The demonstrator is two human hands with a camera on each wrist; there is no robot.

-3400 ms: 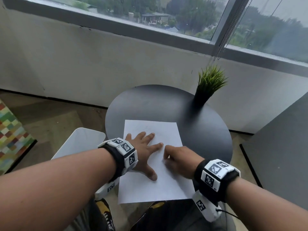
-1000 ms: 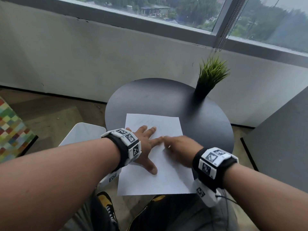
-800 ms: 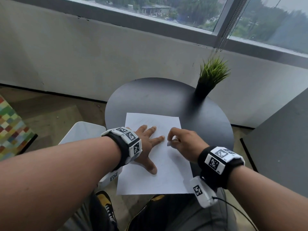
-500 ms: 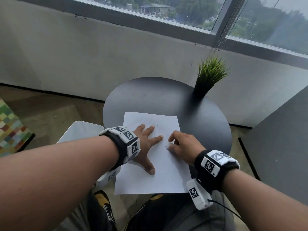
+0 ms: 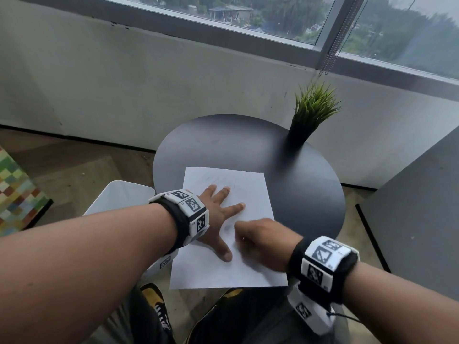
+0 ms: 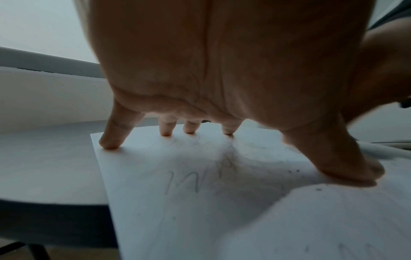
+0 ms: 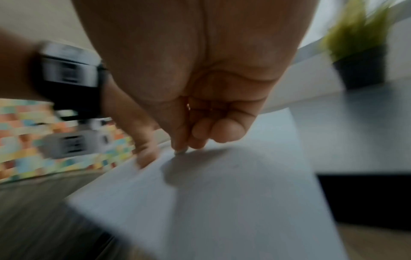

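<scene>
A white sheet of paper (image 5: 248, 189) with faint pencil scribbles (image 6: 184, 181) lies on the round black table (image 5: 223, 142), its near edge hanging over the rim. My left hand (image 5: 221, 214) lies on the sheet with fingers spread and straight, the fingertips (image 6: 110, 144) pressing it down. Just right of the left thumb, my right hand (image 5: 258, 239) has its fingers curled. They pinch a small pale eraser (image 7: 180, 152) whose tip touches the paper (image 7: 222, 202). The right wrist view is blurred by motion.
A small green plant in a black pot (image 5: 313, 108) stands at the table's far right. A white bin (image 5: 121, 199) sits on the floor to the left, beside a colourful checked cushion (image 5: 15, 194). A grey cabinet (image 5: 409, 219) stands to the right, a white wall behind.
My right hand has slid towards me and slightly left over the paper, after shifting to and fro across it. The left hand and the sheet have stayed in place.
</scene>
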